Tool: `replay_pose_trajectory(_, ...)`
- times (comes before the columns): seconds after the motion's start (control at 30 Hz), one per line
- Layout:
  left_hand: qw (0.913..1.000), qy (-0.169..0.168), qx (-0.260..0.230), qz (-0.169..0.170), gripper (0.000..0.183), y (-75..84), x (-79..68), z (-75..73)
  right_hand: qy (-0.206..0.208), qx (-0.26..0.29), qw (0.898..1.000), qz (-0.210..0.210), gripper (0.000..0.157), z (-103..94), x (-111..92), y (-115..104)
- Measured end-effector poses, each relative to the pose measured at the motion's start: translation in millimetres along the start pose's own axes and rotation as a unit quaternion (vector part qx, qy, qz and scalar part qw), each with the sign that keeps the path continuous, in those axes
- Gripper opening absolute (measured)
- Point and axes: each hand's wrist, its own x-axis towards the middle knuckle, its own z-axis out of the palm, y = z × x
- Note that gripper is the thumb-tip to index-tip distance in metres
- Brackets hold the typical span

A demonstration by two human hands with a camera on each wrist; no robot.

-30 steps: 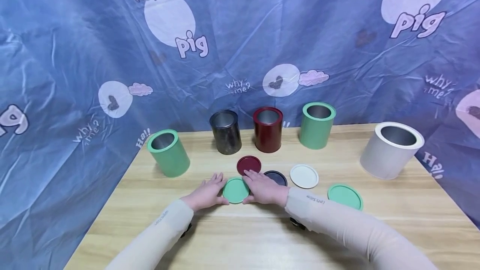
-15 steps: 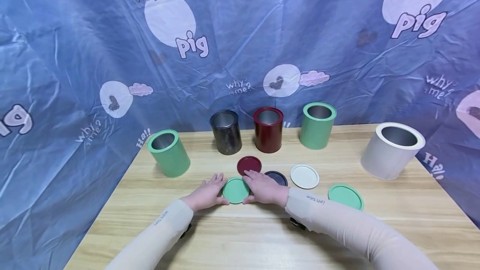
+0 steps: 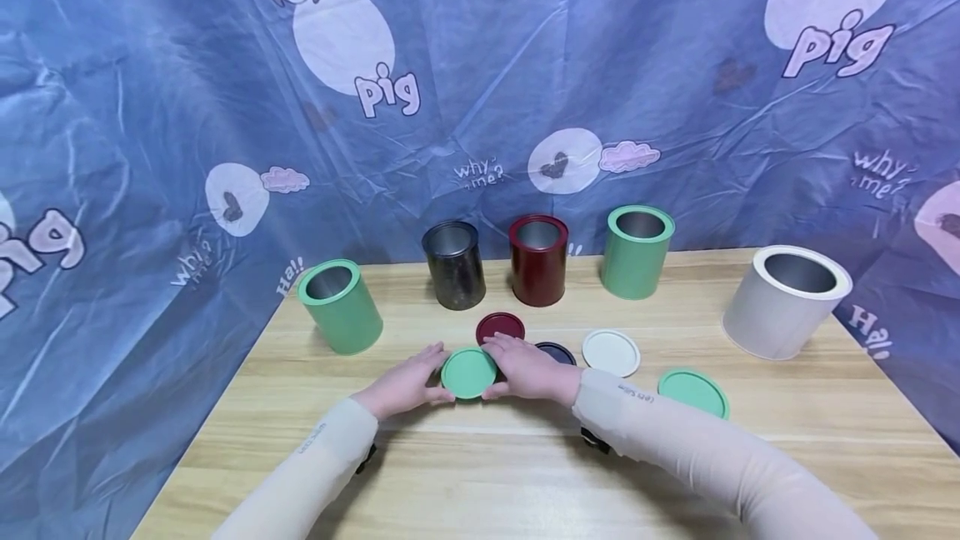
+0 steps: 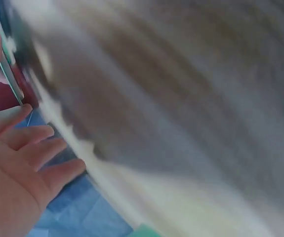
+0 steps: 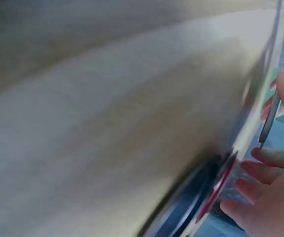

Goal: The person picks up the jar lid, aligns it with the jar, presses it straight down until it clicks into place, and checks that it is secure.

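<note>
The left hand (image 3: 405,382) and right hand (image 3: 528,369), fingers parted from thumbs, together pinch a round green lid (image 3: 468,373) by opposite rims. It lies between them, broad face up, equally wide every way. The right hand partly hides the dark-red lid (image 3: 500,325) and black lid (image 3: 558,352); both wrist views crop the hands.

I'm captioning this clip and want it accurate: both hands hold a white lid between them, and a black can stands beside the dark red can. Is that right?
Not quite: the lid held there is green, as the head view shows. The rest holds: the left hand and right hand have it between them, and the black can stands beside the dark red can.
</note>
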Motion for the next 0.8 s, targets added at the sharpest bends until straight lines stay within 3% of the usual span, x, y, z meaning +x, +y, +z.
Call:
replay_pose_trajectory(0.27,0.9988,0.046,-0.019,0.0,0.081,0.3,-10.6,-28.1,0.032,0.083,0.996,-0.027,0.077,-19.6,14,-6)
replay_pose_trajectory(0.47,0.9958,0.086,-0.03,0.007,0.08,-0.1,-19.9,-50.3,0.05,0.128,0.99,-0.016,0.081,-35.2,26,-12)
replay_pose_trajectory(0.67,0.9914,0.127,-0.026,0.016,0.08,-6.4,-29.3,-69.0,0.07,0.176,0.982,-0.017,0.079,-46.9,39,-21)
replay_pose_trajectory(0.8,0.987,0.159,-0.021,0.005,0.079,-11.0,-38.0,-79.6,0.102,0.198,0.974,-0.033,0.076,-49.4,49,-29)
